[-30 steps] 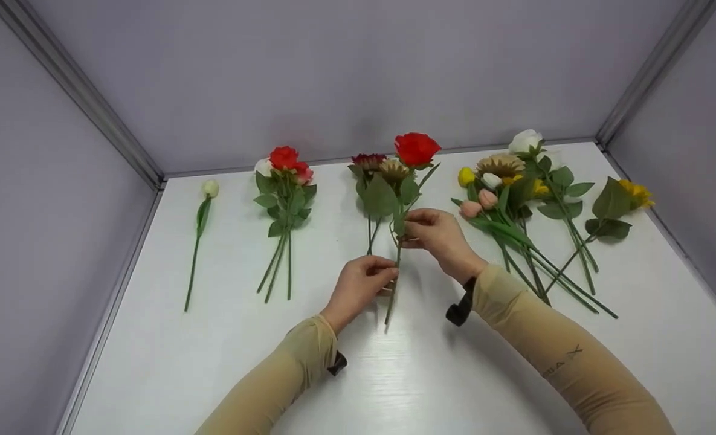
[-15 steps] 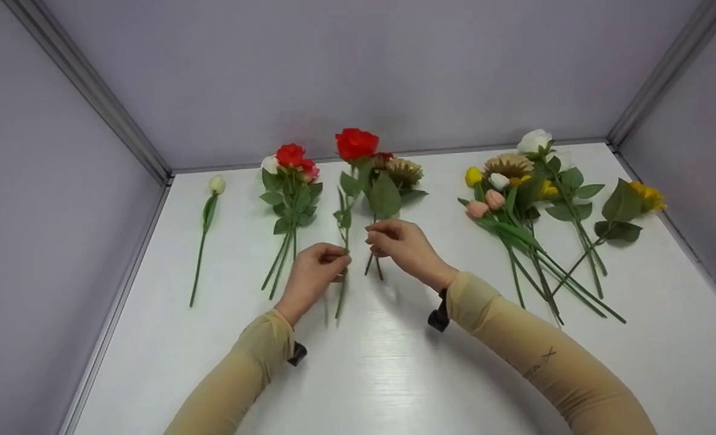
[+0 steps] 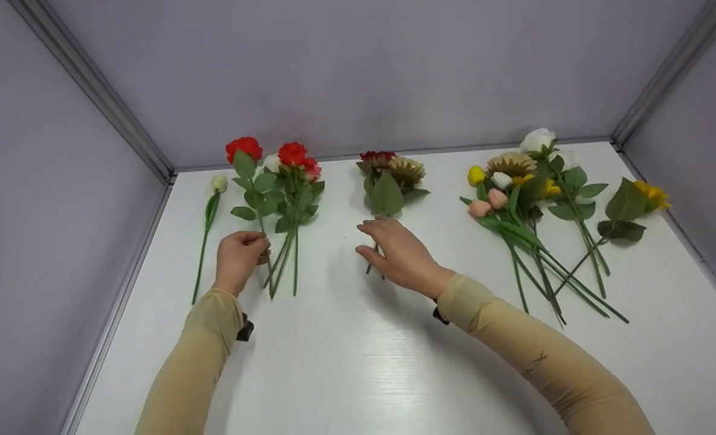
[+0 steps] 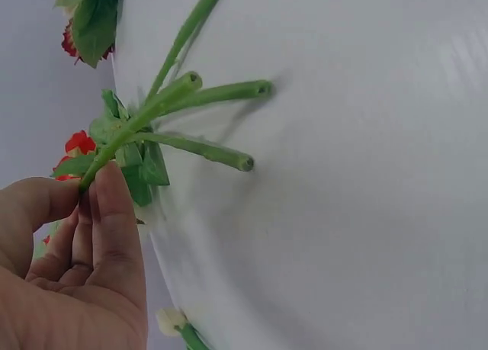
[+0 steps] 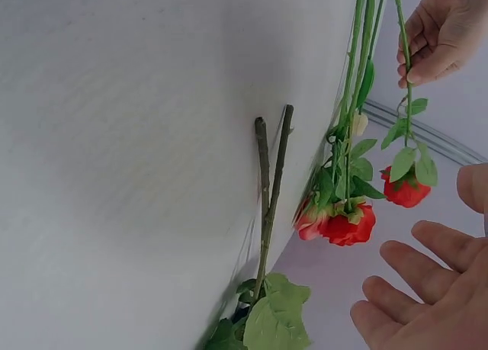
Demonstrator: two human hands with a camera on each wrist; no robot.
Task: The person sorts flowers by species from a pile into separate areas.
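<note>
My left hand (image 3: pixel 241 258) pinches the green stem of a red rose (image 3: pixel 244 149) between thumb and fingers. In the right wrist view that rose (image 5: pixel 406 188) is held off the table, beside the rose bunch. The bunch (image 3: pixel 296 199), with red, pink and white blooms, lies just right of it. A white tulip (image 3: pixel 219 183) lies to its left. My right hand (image 3: pixel 403 257), fingers apart and holding nothing, is over the stems of two flowers, one dark red (image 3: pixel 377 157) and one beige (image 3: pixel 407 171). In the left wrist view, the pinched stem (image 4: pixel 141 121) crosses the bunch's stems.
On the right of the white table (image 3: pixel 345 362) lie pink tulips (image 3: pixel 480 208), a yellow tulip (image 3: pixel 476 175), a beige sunflower-like bloom (image 3: pixel 510 164), white roses (image 3: pixel 539 140) and a yellow flower (image 3: pixel 651 195). Grey panel walls (image 3: pixel 358 72) enclose the table.
The left hand has carried the red rose leftward from the middle flowers to beside the rose bunch. The right hand has let go of that rose, and its fingers have spread.
</note>
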